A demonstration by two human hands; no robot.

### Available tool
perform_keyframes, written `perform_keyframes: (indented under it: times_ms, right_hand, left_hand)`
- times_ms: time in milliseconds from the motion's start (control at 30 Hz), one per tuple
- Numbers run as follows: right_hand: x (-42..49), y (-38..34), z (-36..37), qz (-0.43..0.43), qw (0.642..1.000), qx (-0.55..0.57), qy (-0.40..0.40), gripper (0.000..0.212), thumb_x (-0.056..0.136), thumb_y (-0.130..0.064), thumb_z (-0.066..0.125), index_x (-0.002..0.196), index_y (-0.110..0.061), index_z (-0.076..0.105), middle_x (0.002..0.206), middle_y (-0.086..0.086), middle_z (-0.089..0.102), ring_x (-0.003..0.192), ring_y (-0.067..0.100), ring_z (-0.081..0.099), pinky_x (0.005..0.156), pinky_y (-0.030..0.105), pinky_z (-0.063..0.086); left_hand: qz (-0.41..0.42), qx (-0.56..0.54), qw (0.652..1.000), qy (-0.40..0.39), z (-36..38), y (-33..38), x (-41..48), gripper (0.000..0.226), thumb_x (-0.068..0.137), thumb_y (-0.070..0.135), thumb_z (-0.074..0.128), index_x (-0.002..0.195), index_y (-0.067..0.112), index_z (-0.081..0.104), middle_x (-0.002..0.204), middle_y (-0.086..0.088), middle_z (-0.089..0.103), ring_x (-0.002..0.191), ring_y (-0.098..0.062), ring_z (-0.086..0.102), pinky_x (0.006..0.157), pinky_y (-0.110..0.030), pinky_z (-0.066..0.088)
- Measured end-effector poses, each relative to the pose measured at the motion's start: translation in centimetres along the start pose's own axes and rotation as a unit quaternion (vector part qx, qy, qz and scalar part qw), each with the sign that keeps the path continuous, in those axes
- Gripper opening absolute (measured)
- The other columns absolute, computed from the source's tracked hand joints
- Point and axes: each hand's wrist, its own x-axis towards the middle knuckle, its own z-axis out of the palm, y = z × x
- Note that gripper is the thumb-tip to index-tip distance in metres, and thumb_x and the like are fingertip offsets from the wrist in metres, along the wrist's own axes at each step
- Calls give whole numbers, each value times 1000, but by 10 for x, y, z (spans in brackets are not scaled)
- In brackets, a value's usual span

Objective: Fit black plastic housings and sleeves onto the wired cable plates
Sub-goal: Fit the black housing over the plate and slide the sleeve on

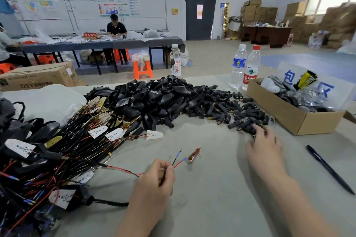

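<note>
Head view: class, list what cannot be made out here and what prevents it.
All in the head view:
Right hand at the sleeves: motion blur, so whether it grips one is unclear.
Plate on the wires pinched by the left hand: blurred, details lost.
Cable bundle: cut off by the left and bottom edges.

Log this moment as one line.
left hand: pinches wires | right hand: at sleeves pile edge, blurred | housings: heaped, untouched | stage: sleeve not yet fitted
</note>
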Motion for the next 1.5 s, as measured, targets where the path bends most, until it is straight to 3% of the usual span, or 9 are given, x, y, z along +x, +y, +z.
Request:
perform_keyframes:
  times_ms: [100, 233, 367, 433, 533, 633, 900, 1267, 1500]
  right_hand:
    - [12, 24, -1, 25, 992, -96, -72, 52, 105, -30, 36, 152, -11, 27, 150, 20, 40, 136, 39, 37, 112, 48, 31]
    - [7, 22, -9, -49, 991, -109, -56, 36, 103, -27, 44, 137, -14, 49, 127, 11, 58, 116, 30, 53, 94, 40, 45]
    - [-28, -12, -13, -70, 981, 156, -93, 20, 101, -22, 53, 119, -23, 60, 110, -5, 62, 101, 15, 61, 81, 25, 47]
    - [-50, -44, -13, 31, 882, 442, -160, 11, 98, -14, 58, 107, -20, 61, 98, -3, 71, 89, 13, 69, 72, 19, 53]
    - [-72, -78, -5, 173, 617, 733, -228, 3, 96, 0, 55, 99, -1, 57, 84, 14, 73, 78, 24, 74, 65, 24, 60]
    - [-77, -89, -2, 204, 522, 796, -230, 4, 95, -1, 55, 97, 1, 57, 88, 20, 71, 86, 30, 74, 64, 26, 60]
    - [-83, -91, 15, 195, 522, 797, -233, 36, 70, -11, 71, 100, 1, 57, 92, 23, 71, 94, 35, 73, 65, 26, 60]
    - [-85, -89, 11, 184, 520, 791, -263, 24, 87, -6, 65, 108, -2, 55, 98, 28, 71, 82, 27, 71, 69, 25, 60]
    - [-87, -90, 9, 188, 519, 785, -280, 39, 71, -7, 71, 106, -1, 55, 95, 24, 71, 79, 27, 73, 67, 28, 61]
  left_hand:
    - [-3, -13, 1000, 1, 2, 0, 1, 13, 89, 42, 52, 77, 36, 52, 49, 3, 57, 47, -11, 51, 62, -36, 50]
    - [-6, -6, 1000, 5, 1, -1, 2, 21, 95, 26, 62, 76, 33, 54, 47, 3, 50, 42, -8, 44, 52, -25, 40]
    - [-12, -17, 999, 42, -1, 3, 1, 16, 92, 34, 63, 79, 28, 56, 52, -8, 45, 47, -10, 35, 50, -24, 32]
    - [-7, -19, 998, 64, -2, 6, 0, 16, 90, 37, 64, 79, 27, 57, 52, -9, 44, 47, -10, 33, 49, -24, 30]
    - [2, -20, 996, 88, -3, 8, -2, 19, 88, 38, 65, 78, 25, 56, 51, -7, 41, 46, -11, 33, 47, -25, 29]
    - [5, -20, 995, 97, -3, 7, -2, 18, 89, 34, 67, 77, 26, 56, 49, -5, 40, 46, -12, 33, 48, -31, 33]
    - [29, -5, 993, 117, -1, 7, 0, 20, 87, 47, 61, 79, 29, 54, 53, -12, 40, 47, -25, 39, 53, -40, 39]
    - [62, -5, 991, 117, 0, 6, -1, 26, 87, 51, 60, 81, 27, 54, 46, 4, 37, 44, -8, 31, 47, -27, 30]
    - [65, -19, 991, 120, -1, 10, -2, 29, 90, 58, 56, 81, 30, 55, 51, -6, 45, 47, -28, 43, 49, -41, 41]
